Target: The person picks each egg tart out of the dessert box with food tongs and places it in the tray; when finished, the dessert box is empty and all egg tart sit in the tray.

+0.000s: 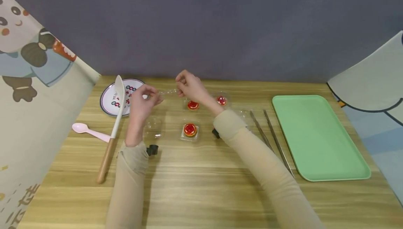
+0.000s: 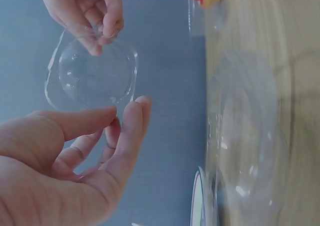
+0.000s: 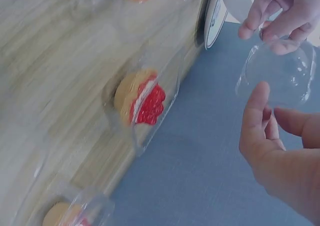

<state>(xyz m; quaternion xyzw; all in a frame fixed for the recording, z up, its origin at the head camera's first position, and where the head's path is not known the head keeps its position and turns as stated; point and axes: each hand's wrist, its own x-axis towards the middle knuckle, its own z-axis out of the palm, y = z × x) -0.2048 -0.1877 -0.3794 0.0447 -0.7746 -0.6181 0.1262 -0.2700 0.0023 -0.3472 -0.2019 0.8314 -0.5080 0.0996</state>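
Observation:
A clear domed plastic lid (image 2: 92, 73) is held up above the back of the table, between my two hands. My left hand (image 1: 142, 104) pinches one edge of it with thumb and fingers. On the opposite edge, my right hand (image 1: 192, 88) pinches it too. Below stand several small tarts with red tops, each on a clear plastic base: one tart (image 1: 190, 130) in front, another tart (image 1: 193, 105) behind it, and a third tart (image 1: 221, 100) near my right forearm. Another clear lid (image 1: 153, 128) lies on the table by my left wrist.
On the left are a patterned plate (image 1: 108, 97), a long white spoon (image 1: 117, 120) with a wooden handle, and a small pink spoon (image 1: 91, 131). Metal tongs (image 1: 277, 141) and a green tray (image 1: 318, 138) lie to the right. A dark wall (image 1: 201, 26) bounds the back.

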